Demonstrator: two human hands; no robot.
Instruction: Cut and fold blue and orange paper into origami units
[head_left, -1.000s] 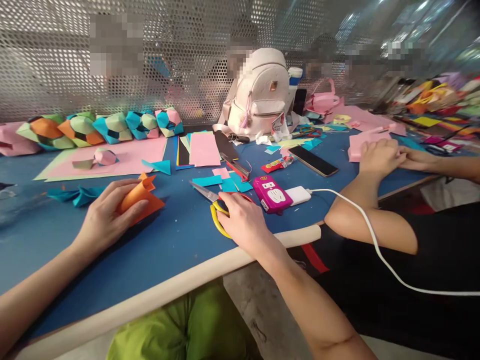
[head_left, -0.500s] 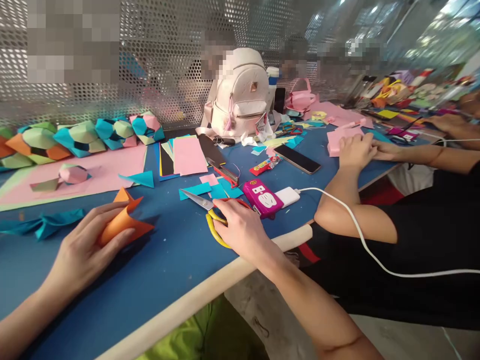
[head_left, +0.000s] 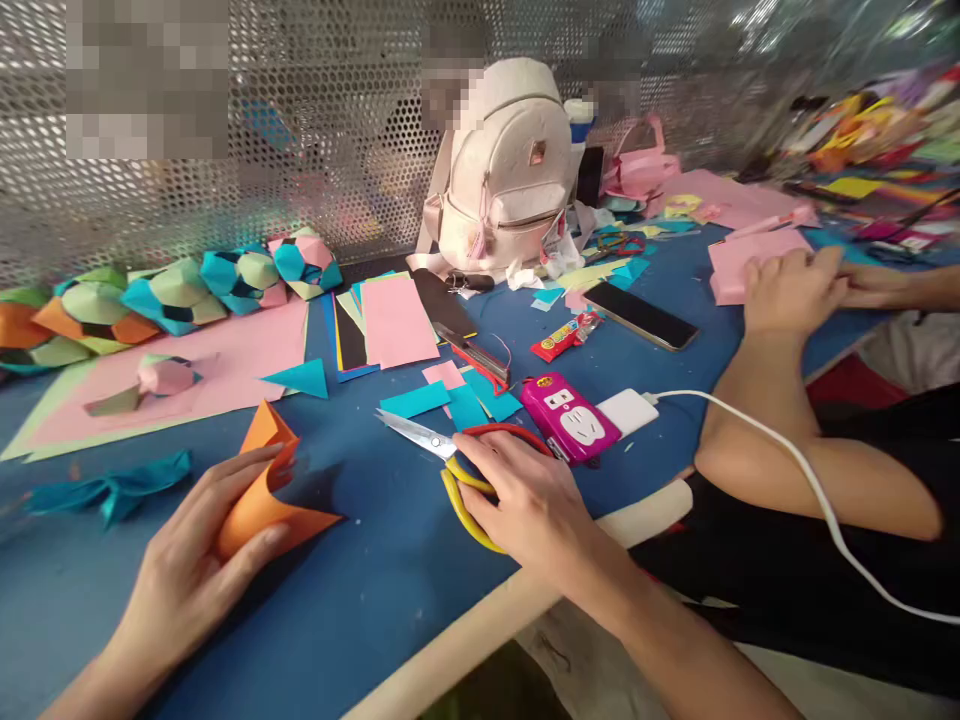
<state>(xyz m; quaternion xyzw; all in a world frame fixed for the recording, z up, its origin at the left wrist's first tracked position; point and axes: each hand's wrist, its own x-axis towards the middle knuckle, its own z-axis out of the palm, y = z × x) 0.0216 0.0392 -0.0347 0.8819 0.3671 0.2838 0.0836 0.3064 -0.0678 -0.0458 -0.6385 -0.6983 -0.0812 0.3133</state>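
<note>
My left hand (head_left: 199, 560) is curled round a sheet of orange paper (head_left: 255, 515), which is bent into a curve with pointed corners sticking up and out to the right. A pair of scissors (head_left: 424, 436) with a yellow handle loop lies low over the table, its blades together and pointing left. The fingers of my right hand (head_left: 525, 495) are closed over its handles and partly cover them; a red loop shows behind the fingers. Strips of blue paper (head_left: 414, 400) lie just beyond the blades. Left of my left hand is a folded blue paper piece (head_left: 112, 490).
A purple socket box (head_left: 574, 418) with a white charger (head_left: 630, 412) and cable sits right of my right hand. Behind are a stapler (head_left: 476, 358), a phone (head_left: 641, 313), a backpack (head_left: 510, 180) and paper shapes (head_left: 165, 290). A co-worker's hands (head_left: 795, 290) rest on a pink paper box (head_left: 750, 262).
The camera view has swung left, then back right and closer to the table. Both hands keep their holds on the orange paper and the scissors, with little movement.
</note>
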